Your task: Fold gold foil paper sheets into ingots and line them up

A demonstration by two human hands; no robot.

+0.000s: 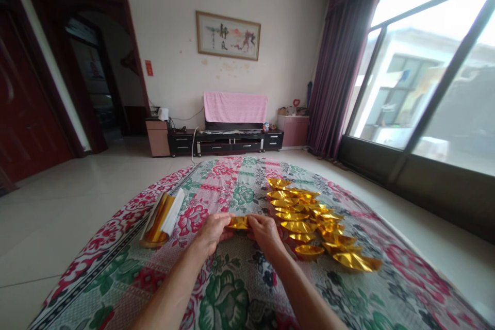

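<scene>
Between my hands is a small folded piece of gold foil paper (240, 223), held just above the flowered cloth. My left hand (214, 231) is closed on its left end, thumb on top. The other end is pinched by my right hand (265, 230). To the right lie several boat-shaped gold paper ingots (299, 227), set close together in uneven rows. On the left rests a curled stack of gold foil sheets (159, 219) with white backing showing.
A flowered cloth (224, 299) covers the round table. Across the room stands a low black TV cabinet (230, 145), with a pink cloth (235, 106) over the screen above it. A purple curtain (336, 62) and large window are at right; dark doorways are at left.
</scene>
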